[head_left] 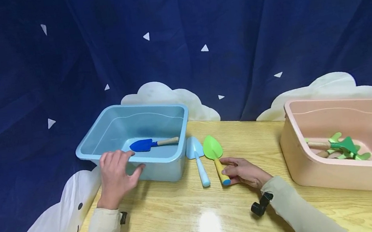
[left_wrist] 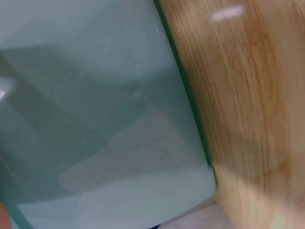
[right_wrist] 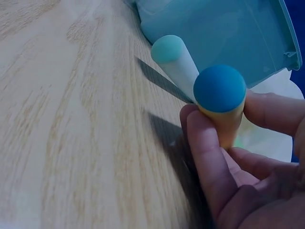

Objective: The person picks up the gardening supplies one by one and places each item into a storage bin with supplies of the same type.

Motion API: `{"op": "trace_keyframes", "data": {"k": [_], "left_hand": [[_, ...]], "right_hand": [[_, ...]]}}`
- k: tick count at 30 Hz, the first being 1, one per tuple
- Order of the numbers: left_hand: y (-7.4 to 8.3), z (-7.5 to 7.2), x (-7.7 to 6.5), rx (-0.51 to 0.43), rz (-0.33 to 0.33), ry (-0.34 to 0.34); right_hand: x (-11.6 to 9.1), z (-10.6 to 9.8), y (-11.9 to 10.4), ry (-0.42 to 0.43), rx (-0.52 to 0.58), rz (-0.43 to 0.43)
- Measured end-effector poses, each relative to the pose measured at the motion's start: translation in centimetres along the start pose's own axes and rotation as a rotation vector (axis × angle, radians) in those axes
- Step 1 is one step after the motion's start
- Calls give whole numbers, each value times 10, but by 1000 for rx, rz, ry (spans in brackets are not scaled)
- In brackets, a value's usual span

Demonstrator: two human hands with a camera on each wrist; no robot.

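Observation:
My right hand (head_left: 243,171) grips the yellow handle of a toy trowel with a green blade (head_left: 212,147); in the right wrist view, its fingers and thumb close around the handle below the blue end cap (right_wrist: 220,89). Just left of it lies a light blue trowel (head_left: 201,168) on the table. My left hand (head_left: 117,174) holds the front rim of a blue basin (head_left: 159,170), fingers over the edge and thumb outside. Inside that basin rests a dark blue trowel (head_left: 142,145) with a wooden handle. The basin's outer wall (left_wrist: 105,119) fills most of the left wrist view.
To the right stands a pink basin (head_left: 346,175) holding a green tool with a wooden handle (head_left: 348,145) and several light green pieces. All of it is on a wooden table (head_left: 170,218), with a dark blue curtain (head_left: 180,66) behind.

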State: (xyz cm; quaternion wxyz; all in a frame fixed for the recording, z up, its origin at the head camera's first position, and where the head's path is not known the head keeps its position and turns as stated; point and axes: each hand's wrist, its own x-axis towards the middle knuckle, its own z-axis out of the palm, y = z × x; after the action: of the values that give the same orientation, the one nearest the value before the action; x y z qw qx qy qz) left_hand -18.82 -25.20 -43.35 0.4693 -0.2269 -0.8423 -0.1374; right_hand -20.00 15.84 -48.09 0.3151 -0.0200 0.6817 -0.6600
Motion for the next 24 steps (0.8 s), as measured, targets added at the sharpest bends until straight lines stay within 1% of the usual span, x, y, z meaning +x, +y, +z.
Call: {"op": "trace_keyframes", "data": {"k": [3,8,12,14,21,24], "left_hand": [[0,0,-1,-2,-4,-2],[0,1,-1,-9,-6,-9],[0,1,-1,-9,-4,-9],[0,1,-1,-10,-4,-10],[-1,1,0,-9,-8,-6],[0,1,-1,-12,-10,-1]], "right_hand": [[-1,0,1,-6,-2,-14],[-4,1,1,13,-65,-19],[-12,0,-3,27,-102,-34],[-19,-1,-8,22,-109,-59],[-41,-4,-27,-10,-143,-190],[-48,-4,-33,-16,-166,-213]]}}
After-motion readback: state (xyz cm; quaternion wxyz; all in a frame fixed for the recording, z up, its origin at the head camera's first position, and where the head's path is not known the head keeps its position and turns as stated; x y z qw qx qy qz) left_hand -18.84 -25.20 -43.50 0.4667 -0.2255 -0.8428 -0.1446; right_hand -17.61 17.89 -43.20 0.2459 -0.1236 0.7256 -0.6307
